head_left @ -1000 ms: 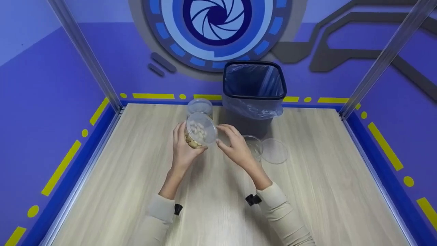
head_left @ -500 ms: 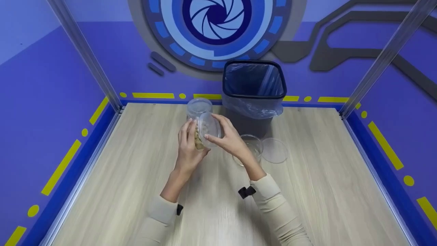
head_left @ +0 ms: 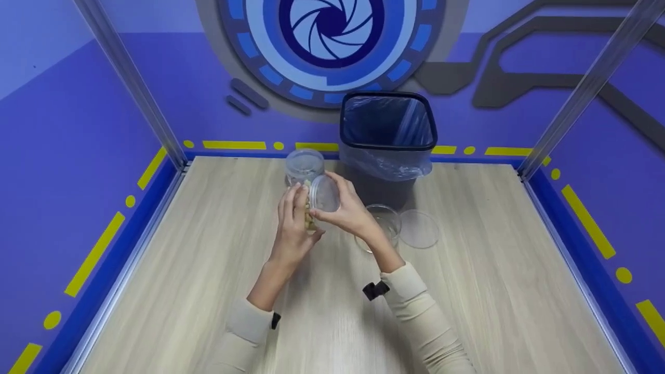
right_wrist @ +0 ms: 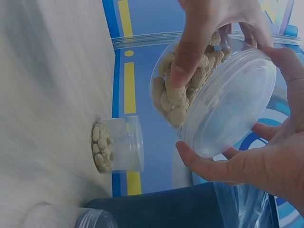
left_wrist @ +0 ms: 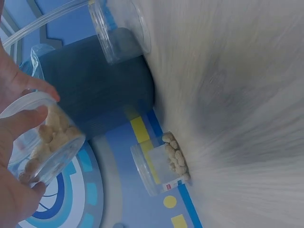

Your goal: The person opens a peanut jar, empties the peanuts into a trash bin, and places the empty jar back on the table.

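Observation:
My left hand grips a clear plastic jar part filled with peanuts in their shells. The jar is tipped on its side above the table, its top facing right. On that top sits a translucent round lid, and the fingers and thumb of my right hand hold it by the rim. In the right wrist view the lid lies against the jar's mouth; whether it is loose I cannot tell. Behind my hands a similar lidded jar stands upright, with peanuts at its bottom in both wrist views.
Beside my right forearm stands an open clear jar, and a flat clear lid lies to its right. A dark bin with a clear liner stands at the back. Blue panels wall the table at its back and sides.
My right hand has moved from the jar's edge to a grip around the lid. The jar has turned so its top faces right, and my left hand has shifted slightly right.

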Demonstrator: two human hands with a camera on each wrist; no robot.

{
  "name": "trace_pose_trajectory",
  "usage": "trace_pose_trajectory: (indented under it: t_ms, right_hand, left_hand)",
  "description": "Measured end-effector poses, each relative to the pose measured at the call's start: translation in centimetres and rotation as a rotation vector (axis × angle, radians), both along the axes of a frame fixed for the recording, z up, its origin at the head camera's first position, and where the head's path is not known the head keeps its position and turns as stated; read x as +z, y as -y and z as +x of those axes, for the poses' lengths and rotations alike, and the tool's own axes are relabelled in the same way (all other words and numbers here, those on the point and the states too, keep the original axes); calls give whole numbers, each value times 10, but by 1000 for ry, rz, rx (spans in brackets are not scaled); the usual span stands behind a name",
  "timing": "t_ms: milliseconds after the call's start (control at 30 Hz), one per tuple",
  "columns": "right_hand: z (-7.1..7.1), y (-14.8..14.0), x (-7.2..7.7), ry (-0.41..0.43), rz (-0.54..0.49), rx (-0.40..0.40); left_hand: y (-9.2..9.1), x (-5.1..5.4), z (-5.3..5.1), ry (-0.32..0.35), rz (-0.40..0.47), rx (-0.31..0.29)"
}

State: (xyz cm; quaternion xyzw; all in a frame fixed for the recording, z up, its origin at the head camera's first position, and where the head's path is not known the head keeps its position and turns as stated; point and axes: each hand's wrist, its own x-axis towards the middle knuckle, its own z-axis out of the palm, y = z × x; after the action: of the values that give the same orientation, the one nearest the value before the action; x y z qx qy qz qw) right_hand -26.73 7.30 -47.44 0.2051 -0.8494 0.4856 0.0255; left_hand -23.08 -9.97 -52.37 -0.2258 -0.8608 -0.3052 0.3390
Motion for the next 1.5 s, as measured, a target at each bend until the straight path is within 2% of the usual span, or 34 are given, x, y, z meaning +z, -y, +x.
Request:
trace_pose_trajectory:
  t_ms: [233,333,633,733,933,1167,1367,1500]
  right_hand:
    - [3,1,-7,-13,109,-15]
    - [4,1,-8,-14,123,-10]
    - [5,2,-7,-71,126,25]
    - [5,2,-8,-87,123,42]
    - [4,2,-9,-101,106,86]
    - [5,0,-5,-138,99,142]
    - [5,-4,5,-237,133,183]
    - [6,-8,15,-299,177,197]
  left_hand:
    - [0,1,-1,178,65,-43]
    - [1,1,-1,240,84,-49]
    - [1,4,-2,308,34,-10]
    - [2,4,-2,302,21,-5]
    - [3,1,-2,237,20,8]
    - [5,4,4,196,43,13]
    - [6,15,4,119,32,16]
    - [5,25,3,103,26,6]
